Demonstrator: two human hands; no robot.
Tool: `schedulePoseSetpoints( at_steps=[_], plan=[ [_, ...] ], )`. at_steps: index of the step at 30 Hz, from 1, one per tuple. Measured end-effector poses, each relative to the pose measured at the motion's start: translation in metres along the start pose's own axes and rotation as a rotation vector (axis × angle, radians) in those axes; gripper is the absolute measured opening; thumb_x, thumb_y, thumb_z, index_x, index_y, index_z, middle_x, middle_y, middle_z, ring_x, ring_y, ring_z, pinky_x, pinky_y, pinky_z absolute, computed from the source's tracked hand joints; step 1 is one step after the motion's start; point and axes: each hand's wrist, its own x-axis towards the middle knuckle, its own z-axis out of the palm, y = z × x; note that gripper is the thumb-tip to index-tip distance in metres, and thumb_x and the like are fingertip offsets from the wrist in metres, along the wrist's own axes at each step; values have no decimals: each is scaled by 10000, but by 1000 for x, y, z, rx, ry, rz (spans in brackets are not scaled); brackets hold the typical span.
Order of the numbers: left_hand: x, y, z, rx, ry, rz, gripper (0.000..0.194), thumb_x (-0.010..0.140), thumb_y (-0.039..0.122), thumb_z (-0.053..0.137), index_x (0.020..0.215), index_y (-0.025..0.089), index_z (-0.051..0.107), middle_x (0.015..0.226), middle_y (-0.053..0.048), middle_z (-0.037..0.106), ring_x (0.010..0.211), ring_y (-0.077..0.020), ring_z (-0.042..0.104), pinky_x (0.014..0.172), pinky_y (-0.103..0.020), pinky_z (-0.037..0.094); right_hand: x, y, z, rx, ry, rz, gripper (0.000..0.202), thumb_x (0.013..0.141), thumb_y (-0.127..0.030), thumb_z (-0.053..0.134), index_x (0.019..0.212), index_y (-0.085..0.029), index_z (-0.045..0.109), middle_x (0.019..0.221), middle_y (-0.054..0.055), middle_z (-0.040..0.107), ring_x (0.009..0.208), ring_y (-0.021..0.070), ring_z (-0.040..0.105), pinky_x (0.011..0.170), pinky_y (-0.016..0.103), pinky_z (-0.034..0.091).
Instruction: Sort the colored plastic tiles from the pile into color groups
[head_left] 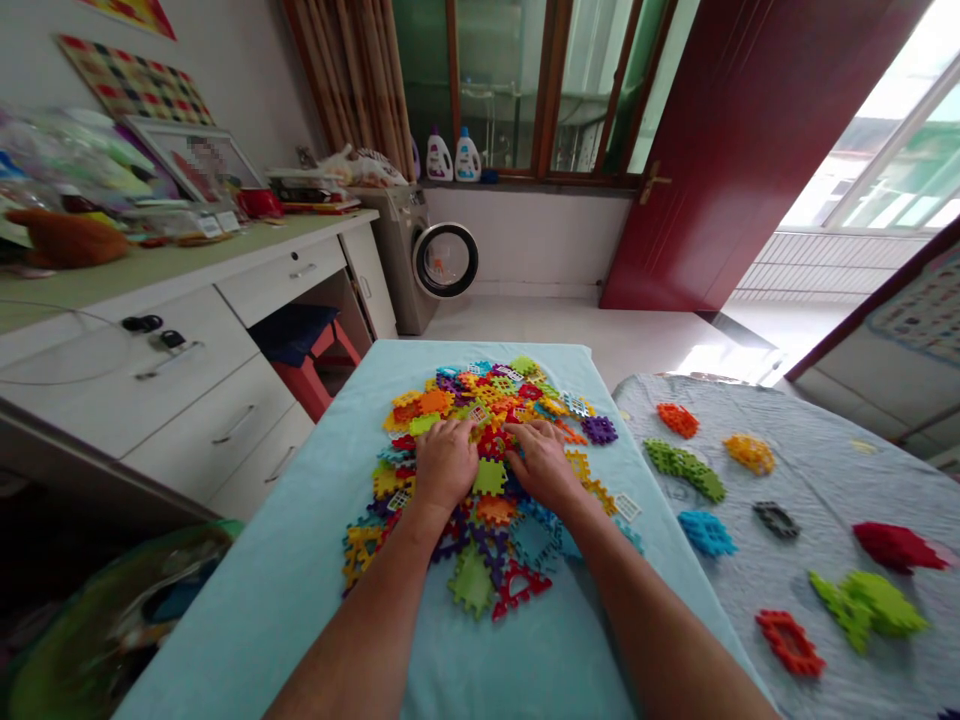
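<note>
A heap of interlocking plastic building pieces (495, 510) in many colours covers the middle of the light-blue table cover (480, 660). Both my hands rest on this heap. My left hand (448, 462) lies on its left part, fingers apart and pointing away from me, beside a lime-green square piece (426, 424). On the right, the fingers of my right hand (543, 460) stretch over red pieces (495, 442). Between the hands lies another lime-green square piece (490, 477). Closest to me are a green piece (472, 582) and a red triangular frame (520, 588). Pieces under my palms are hidden.
A grey-covered table (720, 580) at right carries sorted groups, including a green stack (684, 470), blue pieces (706, 533) and a red stack (896, 547). At left stand a white desk (187, 330) and a stool (296, 335). A washing machine (401, 260) has its door open.
</note>
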Motion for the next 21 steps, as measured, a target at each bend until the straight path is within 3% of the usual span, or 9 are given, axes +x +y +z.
schedulePoseSetpoints(
  at_steps=[8,15,21],
  plan=[
    [1,1,2,-76,-31,115,363,892,199,516,1227,216,654,1163,-87,704,1138,-283,595,987,-441,439,1,-7,10,37,-10,15,492,825,-165,629,1312,-234,601,1192,100,643,1143,297,512,981,437,378],
    [-1,6,6,-153,49,215,322,827,179,588,1122,224,708,1287,-84,665,1253,-305,533,1087,-524,363,-2,-6,7,235,69,-8,406,798,-80,532,1153,-223,664,996,62,630,975,230,576,887,381,431],
    [-2,12,4,-332,86,348,280,908,227,555,1158,202,679,1171,-83,719,1116,-250,615,1019,-420,456,-4,4,-6,491,252,3,281,804,-128,527,1022,-214,682,865,23,572,754,164,544,721,297,459]
  ],
)
